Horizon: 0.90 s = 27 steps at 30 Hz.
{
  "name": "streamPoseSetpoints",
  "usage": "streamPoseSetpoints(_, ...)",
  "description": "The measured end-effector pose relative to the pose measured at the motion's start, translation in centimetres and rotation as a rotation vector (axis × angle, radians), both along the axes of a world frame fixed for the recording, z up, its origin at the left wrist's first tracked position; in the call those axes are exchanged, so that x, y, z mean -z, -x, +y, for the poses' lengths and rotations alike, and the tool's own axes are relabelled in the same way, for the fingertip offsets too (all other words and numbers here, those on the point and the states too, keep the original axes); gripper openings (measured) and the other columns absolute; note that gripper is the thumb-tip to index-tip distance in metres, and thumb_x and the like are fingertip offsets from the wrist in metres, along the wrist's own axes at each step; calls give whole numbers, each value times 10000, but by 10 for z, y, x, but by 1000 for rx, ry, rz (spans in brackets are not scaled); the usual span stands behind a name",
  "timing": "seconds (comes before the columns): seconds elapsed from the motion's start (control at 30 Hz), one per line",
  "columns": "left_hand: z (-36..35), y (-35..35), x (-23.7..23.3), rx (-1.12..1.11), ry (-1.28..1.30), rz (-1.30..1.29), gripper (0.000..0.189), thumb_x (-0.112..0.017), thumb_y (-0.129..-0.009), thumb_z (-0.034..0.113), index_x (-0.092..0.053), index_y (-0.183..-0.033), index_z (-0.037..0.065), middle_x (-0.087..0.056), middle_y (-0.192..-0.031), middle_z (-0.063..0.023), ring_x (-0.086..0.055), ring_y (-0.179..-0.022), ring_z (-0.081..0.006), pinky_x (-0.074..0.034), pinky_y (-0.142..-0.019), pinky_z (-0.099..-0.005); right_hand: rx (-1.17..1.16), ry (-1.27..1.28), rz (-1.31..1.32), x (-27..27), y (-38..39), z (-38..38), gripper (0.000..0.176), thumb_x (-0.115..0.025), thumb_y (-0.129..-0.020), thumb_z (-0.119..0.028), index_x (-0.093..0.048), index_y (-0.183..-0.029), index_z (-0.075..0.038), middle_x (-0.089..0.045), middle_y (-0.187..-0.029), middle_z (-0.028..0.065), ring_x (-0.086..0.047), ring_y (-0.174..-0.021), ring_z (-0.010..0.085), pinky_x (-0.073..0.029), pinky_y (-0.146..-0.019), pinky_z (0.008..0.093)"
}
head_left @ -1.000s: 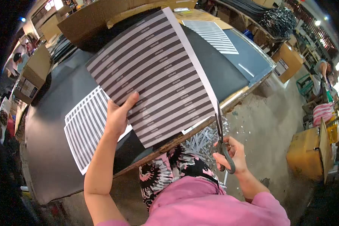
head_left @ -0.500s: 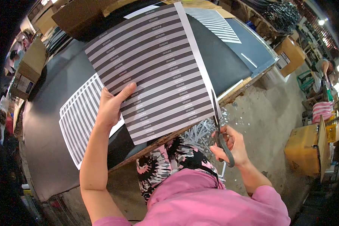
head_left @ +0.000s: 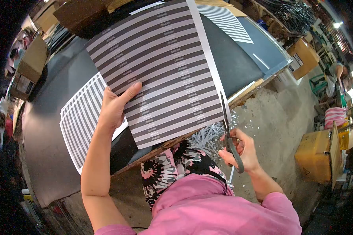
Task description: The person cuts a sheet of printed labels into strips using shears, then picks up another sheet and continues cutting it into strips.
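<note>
A large paper sheet with dark and light stripes, printed with the words GENUINE and LEATHER, is raised over the table. My left hand is closed on its left side, thumb on top and the other fingers hidden beneath. In my right hand are dark-handled scissors, their blades at the sheet's lower right corner, along the white margin. My thumb and fingers are around the handles. More striped sheets lie on the table left of my left hand.
The dark-topped table has a worn wooden front edge. Another striped sheet lies at the back. Paper strips litter the floor beside my legs. Cardboard boxes stand at right, and a person bends in the background.
The sheet's top edge has shifted slightly up in view. Both hands keep nearly the same places, the scissors still at the right margin.
</note>
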<state>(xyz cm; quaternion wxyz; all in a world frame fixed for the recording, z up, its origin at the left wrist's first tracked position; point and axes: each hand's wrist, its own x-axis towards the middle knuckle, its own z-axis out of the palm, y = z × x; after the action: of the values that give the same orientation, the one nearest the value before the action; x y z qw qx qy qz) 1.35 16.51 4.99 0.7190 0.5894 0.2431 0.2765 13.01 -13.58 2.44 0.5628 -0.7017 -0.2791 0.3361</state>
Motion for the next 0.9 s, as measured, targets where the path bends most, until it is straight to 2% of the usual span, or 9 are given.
streamPoseSetpoints(0.07, 0, 0, -1, 5, 6, -2, 394, -711, -733, 129, -536, -1052, -24, -607, -970, -130, -593, -862, -166, -503, -752, -283, 44, 16, 65, -1, 0, -1, 396, -749, -667, -121, -500, -943, 13, -544, -684, 9, -499, -602, 31, -391, -518, 170)
streamPoseSetpoints(0.3, 2, 0, 0, 15, 19, 8, 392, -710, -732, 122, -536, -1046, -35, -609, -963, -131, -597, -850, -169, -504, -746, -275, 54, 58, 71, 2, 1, -3, 357, -743, -672, -102, -509, -916, 12, -558, -721, 19, -509, -614, 34, -393, -517, 174)
streamPoseSetpoints(0.37, 2, -1, 1, 12, 25, 3, 383, -709, -733, 120, -540, -1039, -35, -611, -959, -131, -597, -847, -170, -504, -744, -275, 64, -5, 8, 4, 5, 0, 264, -657, -717, 3, -483, -911, 40, -531, -591, 38, -483, -415, 58, -349, -352, 191)
streamPoseSetpoints(0.8, 2, 0, 4, 6, 64, 29, 360, -717, -724, 135, -564, -1022, 3, -617, -948, -112, -596, -849, -168, -505, -738, -281, 128, 21, 39, 4, 10, 0, 272, -674, -708, 9, -487, -904, 37, -528, -561, 32, -465, -388, 54, -309, -337, 193)
streamPoseSetpoints(0.87, 1, -1, 2, 6, 58, 36, 364, -718, -724, 139, -562, -1023, 1, -616, -947, -111, -594, -850, -169, -502, -746, -282, 143, 105, 128, 0, 10, -2, 305, -719, -690, -70, -528, -912, 16, -576, -674, 8, -516, -575, 27, -378, -476, 164)
streamPoseSetpoints(0.9, 0, -2, 2, 5, 53, 43, 369, -718, -724, 144, -560, -1025, -1, -616, -946, -109, -593, -851, -170, -498, -755, -284, 144, 104, 126, 1, 9, -2, 305, -719, -690, -70, -528, -912, 16, -576, -674, 9, -516, -575, 27, -378, -476, 164)
